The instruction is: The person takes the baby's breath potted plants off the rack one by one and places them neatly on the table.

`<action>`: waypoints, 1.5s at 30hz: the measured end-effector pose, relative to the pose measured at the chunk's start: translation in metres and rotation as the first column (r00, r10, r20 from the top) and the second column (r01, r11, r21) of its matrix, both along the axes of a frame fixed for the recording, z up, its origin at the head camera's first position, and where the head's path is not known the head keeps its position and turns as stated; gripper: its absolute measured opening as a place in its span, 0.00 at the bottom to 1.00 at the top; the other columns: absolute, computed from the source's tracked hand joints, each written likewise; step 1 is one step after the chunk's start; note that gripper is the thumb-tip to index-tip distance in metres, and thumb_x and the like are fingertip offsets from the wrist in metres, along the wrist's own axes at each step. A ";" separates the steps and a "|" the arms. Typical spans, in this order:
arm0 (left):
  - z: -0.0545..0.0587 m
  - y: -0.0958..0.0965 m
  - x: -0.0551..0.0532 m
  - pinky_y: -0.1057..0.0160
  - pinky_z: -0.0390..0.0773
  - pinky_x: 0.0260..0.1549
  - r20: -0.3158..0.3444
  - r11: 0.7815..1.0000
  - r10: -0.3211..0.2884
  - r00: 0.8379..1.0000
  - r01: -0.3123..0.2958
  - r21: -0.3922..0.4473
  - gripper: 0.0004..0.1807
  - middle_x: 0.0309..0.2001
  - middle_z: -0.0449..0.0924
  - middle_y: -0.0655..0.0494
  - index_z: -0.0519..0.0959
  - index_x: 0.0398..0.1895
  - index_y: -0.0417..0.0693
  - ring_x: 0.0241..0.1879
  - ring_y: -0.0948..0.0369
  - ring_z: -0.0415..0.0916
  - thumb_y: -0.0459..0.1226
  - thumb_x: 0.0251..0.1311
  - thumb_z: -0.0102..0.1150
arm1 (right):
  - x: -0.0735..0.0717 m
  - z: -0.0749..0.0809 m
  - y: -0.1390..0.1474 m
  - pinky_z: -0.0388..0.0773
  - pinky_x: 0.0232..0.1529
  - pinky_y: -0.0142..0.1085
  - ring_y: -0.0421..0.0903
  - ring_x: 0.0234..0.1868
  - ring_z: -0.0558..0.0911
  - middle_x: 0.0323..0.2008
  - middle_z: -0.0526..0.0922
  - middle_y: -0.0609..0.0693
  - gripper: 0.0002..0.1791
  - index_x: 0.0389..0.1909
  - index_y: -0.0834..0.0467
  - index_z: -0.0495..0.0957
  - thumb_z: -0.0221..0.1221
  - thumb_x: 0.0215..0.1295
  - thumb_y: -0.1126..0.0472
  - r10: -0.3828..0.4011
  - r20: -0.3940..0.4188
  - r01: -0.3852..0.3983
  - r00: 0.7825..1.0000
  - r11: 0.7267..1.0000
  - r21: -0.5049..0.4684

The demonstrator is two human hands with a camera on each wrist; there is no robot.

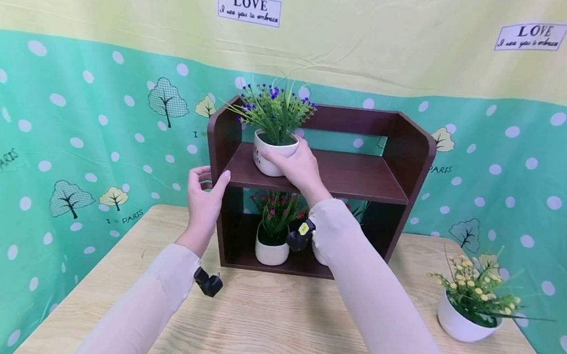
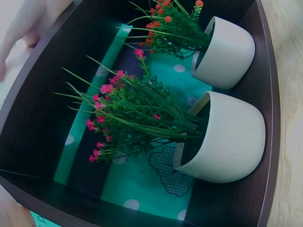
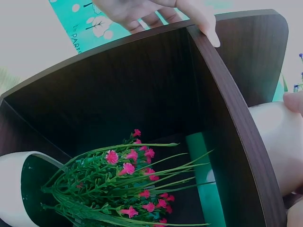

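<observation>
Yellow-and-green printed fabric (image 1: 118, 78) hangs behind a pale wood-grain table (image 1: 260, 317).

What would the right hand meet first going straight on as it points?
First the purple-flowered pot that the right hand grips; beyond, perhaps the shelf's left side panel, though depth is unclear.

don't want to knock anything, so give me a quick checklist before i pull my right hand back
1. Right hand off the purple plant: not ok, it grips it.
2. Purple plant upright: ok.
3. Purple plant over the top board: ok, at the left end.
4. Base resting fully on that board: cannot tell.
5. Left hand touching the rack: ok, thumb at the left front edge.
6. Yellow plant clear of the right sleeve: ok, apart, on the table.
</observation>
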State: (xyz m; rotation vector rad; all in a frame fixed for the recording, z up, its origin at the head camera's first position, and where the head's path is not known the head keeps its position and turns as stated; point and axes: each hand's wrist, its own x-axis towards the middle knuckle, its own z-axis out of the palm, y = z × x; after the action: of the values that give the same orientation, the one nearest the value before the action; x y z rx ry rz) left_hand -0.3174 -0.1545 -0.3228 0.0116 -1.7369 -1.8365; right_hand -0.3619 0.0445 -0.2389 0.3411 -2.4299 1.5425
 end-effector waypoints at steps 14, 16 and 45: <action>0.000 0.000 0.001 0.60 0.74 0.47 0.009 1.000 0.001 1.000 -0.001 -0.005 0.27 0.56 0.69 0.55 0.67 0.58 0.54 0.54 0.54 0.64 0.52 0.64 0.65 | 0.001 -0.003 0.003 0.73 0.57 0.41 0.44 0.58 0.75 0.63 0.72 0.50 0.58 0.78 0.54 0.54 0.68 0.52 0.32 -0.011 -0.024 0.010 1.000 0.999 -0.040; 0.000 0.000 0.002 0.60 0.73 0.47 0.013 1.000 0.002 1.000 -0.002 -0.007 0.26 0.56 0.69 0.55 0.67 0.59 0.55 0.54 0.55 0.64 0.52 0.64 0.65 | 0.002 -0.004 0.003 0.73 0.58 0.40 0.44 0.59 0.75 0.64 0.72 0.49 0.58 0.78 0.53 0.54 0.68 0.52 0.32 -0.010 -0.027 0.009 1.000 0.999 -0.042; 0.003 0.002 0.002 0.60 0.73 0.45 0.009 1.000 0.013 1.000 -0.013 -0.009 0.27 0.55 0.70 0.54 0.67 0.59 0.52 0.52 0.55 0.65 0.51 0.64 0.66 | 0.033 0.001 0.028 0.74 0.57 0.44 0.44 0.57 0.76 0.58 0.74 0.49 0.56 0.78 0.47 0.53 0.69 0.53 0.34 0.070 0.006 -0.069 0.998 0.992 -0.107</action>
State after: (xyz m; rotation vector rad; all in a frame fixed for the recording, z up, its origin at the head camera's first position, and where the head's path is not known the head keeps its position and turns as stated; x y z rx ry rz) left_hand -0.3158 -0.1528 -0.3199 0.0278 -1.7475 -1.8222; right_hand -0.3288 0.0727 -0.2375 0.4022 -2.3552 1.6989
